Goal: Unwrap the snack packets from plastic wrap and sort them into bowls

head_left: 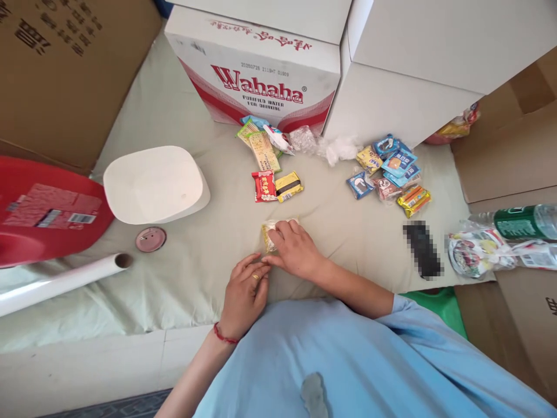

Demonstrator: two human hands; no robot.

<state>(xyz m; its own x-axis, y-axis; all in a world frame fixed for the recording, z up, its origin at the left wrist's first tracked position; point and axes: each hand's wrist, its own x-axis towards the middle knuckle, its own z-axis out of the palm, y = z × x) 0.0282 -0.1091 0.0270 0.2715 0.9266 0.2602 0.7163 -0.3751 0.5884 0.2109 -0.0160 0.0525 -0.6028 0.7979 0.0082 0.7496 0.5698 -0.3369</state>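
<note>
My right hand (296, 249) has its fingers curled over a small clear-and-yellow snack packet (267, 237) lying on the cloth. The packet is partly hidden beneath that hand. My left hand (246, 287), with a ring and a red bracelet, rests just to the left and nearer to me. Its fingers are stretched out, their tips meeting my right thumb, and nothing shows in them. Just beyond the packet lie a red snack packet (264, 186) and a yellow-and-black one (289, 186), side by side.
A white bin (198, 186), a pink round lid (150, 238) and a white tube (65, 281) are at left. A Wahaha carton (265, 75) stands behind green cracker packs (263, 152). Several blue snack packets (398, 161), a pixelated dark object (423, 249) and a bottle (517, 222) lie right.
</note>
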